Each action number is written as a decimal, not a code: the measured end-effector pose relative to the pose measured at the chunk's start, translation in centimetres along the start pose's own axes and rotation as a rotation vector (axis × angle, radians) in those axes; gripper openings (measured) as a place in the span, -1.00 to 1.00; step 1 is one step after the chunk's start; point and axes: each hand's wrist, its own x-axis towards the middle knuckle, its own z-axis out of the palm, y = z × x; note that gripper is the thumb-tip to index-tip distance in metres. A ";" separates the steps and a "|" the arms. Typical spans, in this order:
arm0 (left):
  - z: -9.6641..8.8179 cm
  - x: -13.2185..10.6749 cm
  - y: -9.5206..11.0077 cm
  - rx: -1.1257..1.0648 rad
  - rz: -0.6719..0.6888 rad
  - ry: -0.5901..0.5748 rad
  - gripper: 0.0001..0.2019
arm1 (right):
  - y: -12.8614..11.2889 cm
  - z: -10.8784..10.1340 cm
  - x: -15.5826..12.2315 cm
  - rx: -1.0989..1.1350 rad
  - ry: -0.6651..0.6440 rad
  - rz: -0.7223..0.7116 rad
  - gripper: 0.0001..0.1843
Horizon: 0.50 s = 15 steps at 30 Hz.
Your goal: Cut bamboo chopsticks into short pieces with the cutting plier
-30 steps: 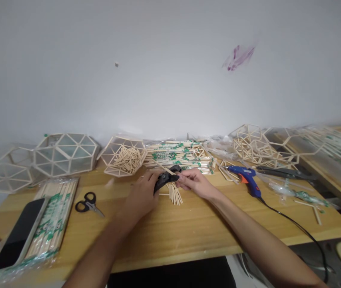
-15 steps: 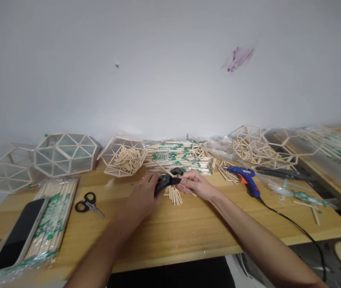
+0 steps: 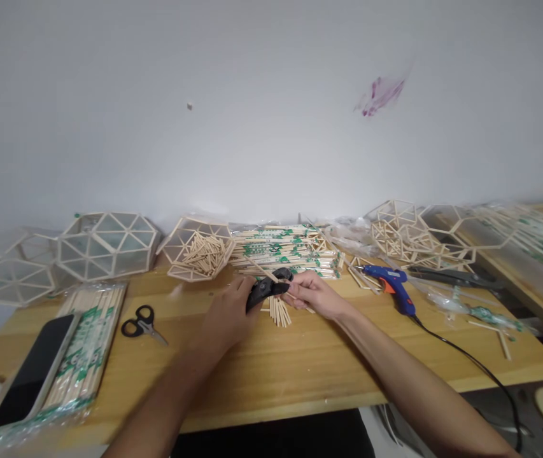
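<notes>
My left hand (image 3: 232,306) is closed around the handles of black hand cutters (image 3: 262,290) above the middle of the table. A thin wooden stick (image 3: 260,267) lies slantwise across the cutters' jaws, its far end pointing up and left. Close to the jaws, my right hand (image 3: 315,295) pinches the near end of that stick between thumb and fingers. Just below the jaws, a small fan of short cut sticks (image 3: 279,314) rests on the wooden table (image 3: 290,369).
Behind the hands are wrapped chopsticks (image 3: 285,245) and a lattice bowl (image 3: 176,257) of short sticks. At left are scissors (image 3: 144,326), a phone (image 3: 35,372) and a chopstick pack (image 3: 87,350). A blue glue gun (image 3: 393,283) with its cord (image 3: 466,356) lies at right.
My hands, the cutters and the stick hold almost the same position. The view has shifted very slightly.
</notes>
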 end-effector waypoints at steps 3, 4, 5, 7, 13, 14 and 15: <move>0.1 0.0 -0.2 -0.013 0.038 -0.003 -0.82 | 0.2 -0.2 -0.1 0.066 -0.042 0.059 -0.49; 0.1 0.0 -0.2 -0.019 0.045 -0.005 -0.80 | 0.2 -0.3 -0.1 0.080 -0.052 0.077 -0.49; 0.1 0.0 -0.3 -0.025 0.048 -0.009 -0.78 | 0.2 -0.3 -0.1 0.091 -0.059 0.088 -0.49; 0.0 -0.1 -0.3 -0.030 0.040 -0.022 -0.78 | 0.2 -0.3 -0.1 0.110 -0.062 0.100 -0.51; -0.2 -0.1 -0.3 -0.010 -0.008 -0.041 -0.79 | -0.2 0.1 0.0 0.112 -0.065 0.088 -0.49; -0.2 -0.1 -0.3 0.001 -0.007 -0.031 -0.80 | -0.2 0.1 0.0 0.087 -0.061 0.080 -0.49; -0.1 0.0 -0.4 0.012 -0.003 -0.020 -0.81 | -0.3 0.0 0.0 0.052 -0.054 0.070 -0.49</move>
